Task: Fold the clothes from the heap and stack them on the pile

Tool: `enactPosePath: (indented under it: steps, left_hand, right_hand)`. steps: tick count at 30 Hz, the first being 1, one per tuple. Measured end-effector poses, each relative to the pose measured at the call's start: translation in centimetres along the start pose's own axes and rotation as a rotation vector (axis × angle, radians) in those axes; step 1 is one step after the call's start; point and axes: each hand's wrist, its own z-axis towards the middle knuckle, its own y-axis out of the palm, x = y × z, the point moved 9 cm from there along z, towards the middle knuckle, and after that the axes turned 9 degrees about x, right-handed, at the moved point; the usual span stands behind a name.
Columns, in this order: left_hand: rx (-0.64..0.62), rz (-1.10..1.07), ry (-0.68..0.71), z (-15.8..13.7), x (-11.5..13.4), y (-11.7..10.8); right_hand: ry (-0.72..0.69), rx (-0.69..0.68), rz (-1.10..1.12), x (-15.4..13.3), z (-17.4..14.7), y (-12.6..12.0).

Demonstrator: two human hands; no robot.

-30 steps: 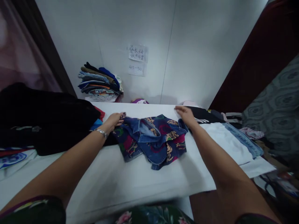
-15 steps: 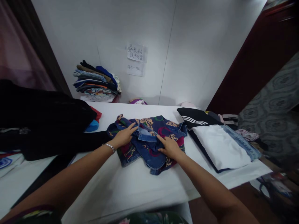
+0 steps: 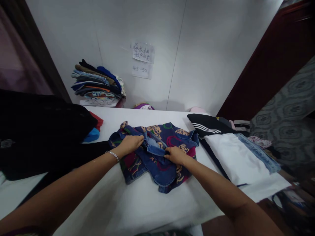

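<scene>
A patterned denim shirt [image 3: 162,178] lies crumpled on the white table [image 3: 137,209], dark blue with tan, green and magenta figures. My left hand [image 3: 131,144], with a bracelet at the wrist, pinches the cloth at the left end of the lighter blue collar. At the collar's other end, my right hand [image 3: 176,154] has its fingers closed on the fabric. The collar band shows between both hands. Fingertips of each hand are partly hidden in the folds.
Black clothing [image 3: 41,131] is heaped on the left, by a red and blue piece [image 3: 93,134]. Folded clothes [image 3: 98,82] are stacked at the back left. On the right lie a black garment with white stripes [image 3: 205,124], a white garment [image 3: 235,157] and denim [image 3: 258,152]. Handwritten paper [image 3: 143,52] hangs on the wall.
Both hands had fingers stretched out over the shirt; now they have closed on its collar area. The shirt lies nearly as before, and the view has shifted slightly.
</scene>
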Motion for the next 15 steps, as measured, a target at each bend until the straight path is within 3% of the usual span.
enactPosePath:
  steps: [3, 5, 6, 7, 9, 11, 13, 15]
  left_hand:
    - [0.049, -0.255, -0.149, 0.4, -1.5, -0.4]
    - [0.076, -0.580, -0.308, 1.8, -2.9, -0.8]
    - [0.109, -0.759, -0.403, 2.9, -3.7, -1.4]
    - [0.170, -0.923, -0.497, 4.1, -4.6, -2.1]
    - [0.405, -1.155, -0.622, 6.5, -6.6, -4.8]
    - [0.640, -1.214, -0.647, 8.1, -8.4, -7.6]
    - [0.721, -1.149, -0.613, 8.4, -9.4, -8.9]
    - [0.664, -0.986, -0.564, 7.2, -9.9, -8.5]
  right_hand:
    - [0.082, -0.128, 0.249, 0.7, 1.3, 0.8]
    - [0.154, -0.090, 0.474, 1.2, 3.7, -1.6]
    - [0.181, -0.005, 0.564, 1.6, 5.4, -3.9]
    - [0.198, 0.167, 0.645, 2.2, 7.1, -7.0]
    - [0.156, 0.385, 0.706, 2.6, 10.1, -12.5]
    - [0.037, 0.688, 0.784, 3.0, 11.3, -17.9]
    - [-0.070, 0.877, 0.720, 3.2, 10.7, -20.6]
    - [-0.150, 0.921, 0.551, 3.4, 8.9, -20.3]
